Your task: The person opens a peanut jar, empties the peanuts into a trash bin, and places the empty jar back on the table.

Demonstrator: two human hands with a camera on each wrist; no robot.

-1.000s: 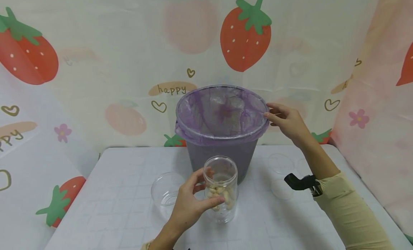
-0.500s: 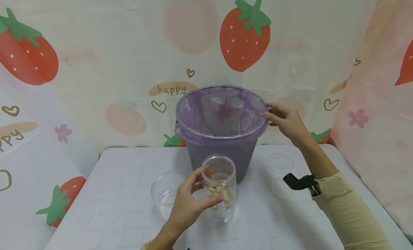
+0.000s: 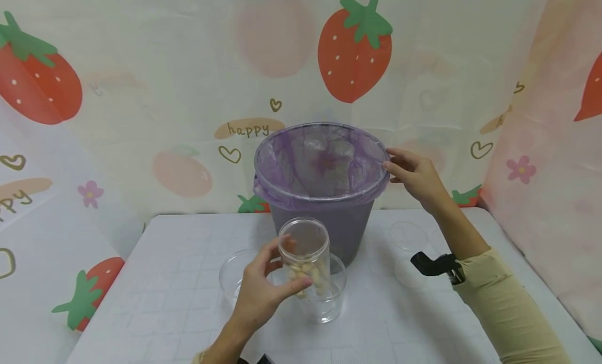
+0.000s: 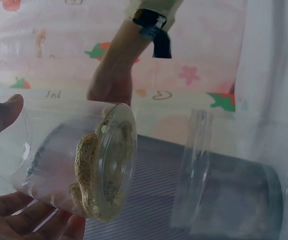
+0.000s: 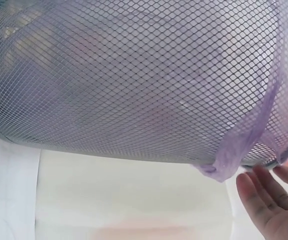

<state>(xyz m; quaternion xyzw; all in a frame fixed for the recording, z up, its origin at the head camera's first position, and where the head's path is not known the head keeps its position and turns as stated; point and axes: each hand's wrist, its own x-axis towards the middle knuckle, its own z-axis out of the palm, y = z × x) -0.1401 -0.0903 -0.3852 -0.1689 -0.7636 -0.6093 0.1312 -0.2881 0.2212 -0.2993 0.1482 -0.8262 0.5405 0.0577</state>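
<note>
In the head view my left hand (image 3: 263, 288) grips a clear plastic jar (image 3: 304, 231), tilted slightly, with unshelled peanuts (image 4: 87, 170) at its bottom. Just behind and to its right stands a second clear jar (image 3: 331, 301) on the table, partly hidden by the held one. With thumb and fingers, my right hand (image 3: 418, 176) holds the right rim of a grey mesh trash can (image 3: 348, 228). A purple bag (image 3: 324, 194) lines the can and folds over its rim. In the right wrist view the fingertips (image 5: 246, 185) are at that rim.
Another clear container (image 3: 232, 275) stands at the left, partly behind my left hand. Thin clear round lids (image 3: 408, 236) lie on the white table (image 3: 164, 291) at the right. A strawberry-printed sheet (image 3: 188, 82) hangs behind the table.
My left hand has moved the peanut jar left and slightly up, uncovering more of the second jar. My right hand stays at the trash can's rim.
</note>
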